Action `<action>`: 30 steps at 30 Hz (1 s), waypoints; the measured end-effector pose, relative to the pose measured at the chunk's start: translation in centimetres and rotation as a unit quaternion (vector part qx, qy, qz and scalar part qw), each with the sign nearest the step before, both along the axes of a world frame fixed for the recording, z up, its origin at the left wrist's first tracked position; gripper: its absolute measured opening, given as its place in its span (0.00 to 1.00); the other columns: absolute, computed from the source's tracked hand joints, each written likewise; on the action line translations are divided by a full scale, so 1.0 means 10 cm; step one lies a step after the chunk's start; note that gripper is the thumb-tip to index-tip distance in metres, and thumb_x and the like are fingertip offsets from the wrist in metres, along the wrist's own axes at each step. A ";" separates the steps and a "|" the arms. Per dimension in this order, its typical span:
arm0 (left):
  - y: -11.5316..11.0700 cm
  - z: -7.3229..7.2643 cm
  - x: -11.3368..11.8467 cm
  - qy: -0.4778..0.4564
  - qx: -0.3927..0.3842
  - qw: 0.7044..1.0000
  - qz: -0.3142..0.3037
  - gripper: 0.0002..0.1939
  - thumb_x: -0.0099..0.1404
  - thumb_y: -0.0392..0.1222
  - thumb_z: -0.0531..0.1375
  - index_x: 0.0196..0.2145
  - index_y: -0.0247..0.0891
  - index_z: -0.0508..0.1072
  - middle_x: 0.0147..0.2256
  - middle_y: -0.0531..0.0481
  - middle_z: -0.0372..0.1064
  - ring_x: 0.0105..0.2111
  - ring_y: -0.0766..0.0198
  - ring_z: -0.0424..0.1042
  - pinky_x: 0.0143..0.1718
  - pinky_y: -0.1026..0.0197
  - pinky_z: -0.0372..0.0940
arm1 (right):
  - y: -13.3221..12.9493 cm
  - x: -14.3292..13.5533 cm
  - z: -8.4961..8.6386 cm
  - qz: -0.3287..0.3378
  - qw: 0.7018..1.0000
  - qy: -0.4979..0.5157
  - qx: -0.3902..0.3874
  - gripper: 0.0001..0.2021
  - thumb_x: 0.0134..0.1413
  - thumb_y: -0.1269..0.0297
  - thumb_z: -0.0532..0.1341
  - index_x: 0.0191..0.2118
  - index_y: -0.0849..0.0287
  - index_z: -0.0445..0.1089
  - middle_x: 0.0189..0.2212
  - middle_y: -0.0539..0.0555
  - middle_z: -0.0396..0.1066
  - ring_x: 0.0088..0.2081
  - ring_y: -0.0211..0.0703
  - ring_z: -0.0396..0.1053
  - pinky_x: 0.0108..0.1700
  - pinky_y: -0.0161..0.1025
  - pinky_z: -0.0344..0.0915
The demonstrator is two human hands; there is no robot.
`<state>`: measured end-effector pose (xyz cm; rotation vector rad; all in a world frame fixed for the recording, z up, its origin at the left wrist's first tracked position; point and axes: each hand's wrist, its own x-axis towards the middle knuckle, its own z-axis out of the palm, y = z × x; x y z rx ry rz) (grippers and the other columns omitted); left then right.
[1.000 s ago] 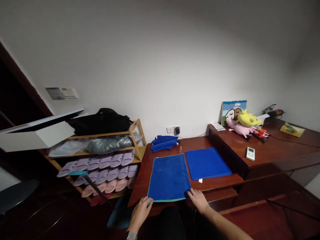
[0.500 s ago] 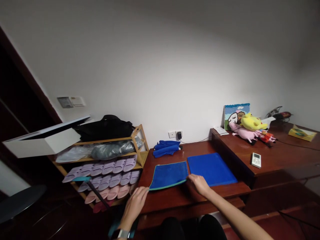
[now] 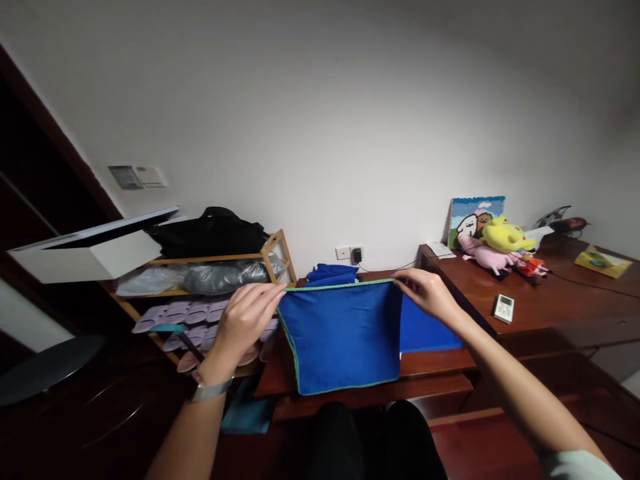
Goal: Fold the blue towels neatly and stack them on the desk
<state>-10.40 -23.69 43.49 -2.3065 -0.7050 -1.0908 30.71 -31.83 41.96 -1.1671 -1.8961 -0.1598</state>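
A blue cloth (image 3: 343, 337) with green edging hangs upright in front of me, its top edge stretched between my two hands. My left hand (image 3: 250, 317) pinches the upper left corner. At the upper right corner, my right hand (image 3: 425, 293) grips it between thumb and fingers. Partly hidden behind the cloth, a second blue cloth (image 3: 427, 327) lies flat on the reddish-brown table (image 3: 435, 363). Crumpled blue fabric (image 3: 330, 274) sits at the table's back, near the wall.
On the left stands a wooden rack (image 3: 277, 257) with slippers, a black bag (image 3: 210, 233) and a white box (image 3: 95, 253). Plush toys (image 3: 505, 240), a white remote control (image 3: 503, 309) and a yellow tissue pack (image 3: 603, 260) lie on the higher surface at right.
Both hands have raised the green-edged cloth off the table by its near corners. It now hangs vertically and covers part of the flat cloth and the crumpled fabric.
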 end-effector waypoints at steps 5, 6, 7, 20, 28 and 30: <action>-0.39 0.38 0.22 0.006 0.012 0.994 -0.108 0.11 0.72 0.35 0.60 0.49 0.43 0.78 0.44 0.49 0.81 0.43 0.57 0.78 0.50 0.50 0.71 | -0.67 0.28 0.34 -0.010 1.000 -0.021 0.008 0.12 0.69 0.56 0.58 0.47 0.55 0.76 0.41 0.55 0.79 0.39 0.43 0.76 0.43 0.38 0.73; -0.46 0.41 0.28 0.006 0.006 0.992 -0.125 0.11 0.71 0.35 0.61 0.49 0.43 0.78 0.44 0.49 0.81 0.43 0.58 0.78 0.50 0.50 0.71 | -0.79 0.35 0.37 -0.013 1.000 -0.026 0.006 0.12 0.69 0.56 0.58 0.47 0.55 0.76 0.42 0.56 0.79 0.40 0.43 0.76 0.44 0.38 0.73; -0.53 0.44 0.35 0.004 -0.003 0.990 -0.141 0.11 0.71 0.34 0.61 0.49 0.43 0.78 0.44 0.49 0.81 0.43 0.58 0.78 0.50 0.50 0.72 | -0.91 0.41 0.39 -0.017 0.999 -0.030 0.003 0.12 0.70 0.57 0.57 0.47 0.54 0.76 0.42 0.56 0.79 0.41 0.43 0.76 0.44 0.38 0.73; -0.19 0.12 1.41 -0.009 -0.285 0.935 -0.209 0.12 0.69 0.52 0.62 0.39 0.46 0.84 0.35 0.50 0.82 0.36 0.57 0.79 0.39 0.54 0.76 | -1.19 1.37 0.02 -0.086 0.989 0.011 -0.120 0.18 0.68 0.45 0.56 0.46 0.51 0.78 0.43 0.57 0.80 0.42 0.49 0.77 0.45 0.43 0.74; 0.92 -0.08 2.20 0.007 -0.409 0.894 -0.180 0.10 0.66 0.49 0.65 0.38 0.43 0.84 0.39 0.50 0.83 0.39 0.57 0.81 0.43 0.58 0.74 | 0.19 2.09 -0.26 -0.103 0.983 -0.011 -0.151 0.18 0.67 0.49 0.56 0.43 0.57 0.77 0.39 0.55 0.80 0.36 0.46 0.75 0.41 0.40 0.71; 1.22 -0.03 2.37 0.002 -0.394 0.903 -0.172 0.09 0.66 0.47 0.65 0.38 0.41 0.84 0.38 0.50 0.84 0.38 0.59 0.81 0.41 0.59 0.73 | 0.57 2.25 -0.19 -0.106 0.984 -0.012 -0.144 0.17 0.66 0.51 0.57 0.42 0.58 0.77 0.37 0.55 0.80 0.35 0.44 0.75 0.40 0.39 0.71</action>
